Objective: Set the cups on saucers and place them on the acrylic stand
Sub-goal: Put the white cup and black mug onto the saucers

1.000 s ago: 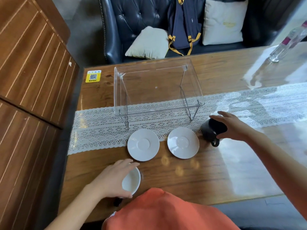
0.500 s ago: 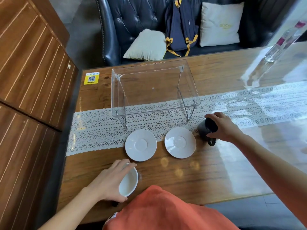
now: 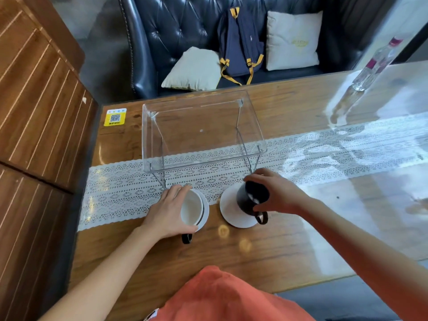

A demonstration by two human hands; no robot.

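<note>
My left hand (image 3: 167, 211) grips a cup with a white inside (image 3: 191, 208) and a black handle, holding it over the left white saucer (image 3: 205, 213), of which only the right rim shows. My right hand (image 3: 276, 193) grips a black cup (image 3: 248, 200) by its rim, tilted, its base on or just above the right white saucer (image 3: 232, 213). The clear acrylic stand (image 3: 201, 133) stands bare just behind both saucers on a white lace runner (image 3: 120, 193).
The wooden table (image 3: 266, 249) has a glossy top and a yellow QR sticker (image 3: 115, 117) at the far left. A clear bottle (image 3: 372, 68) lies at the far right. Behind the table is a dark leather sofa with cushions and a blue backpack (image 3: 239, 46). A wooden wall panel runs along the left.
Both hands have carried their cups inward: the left cup came forward from the near table edge to the left saucer, the black cup moved left to the right saucer.
</note>
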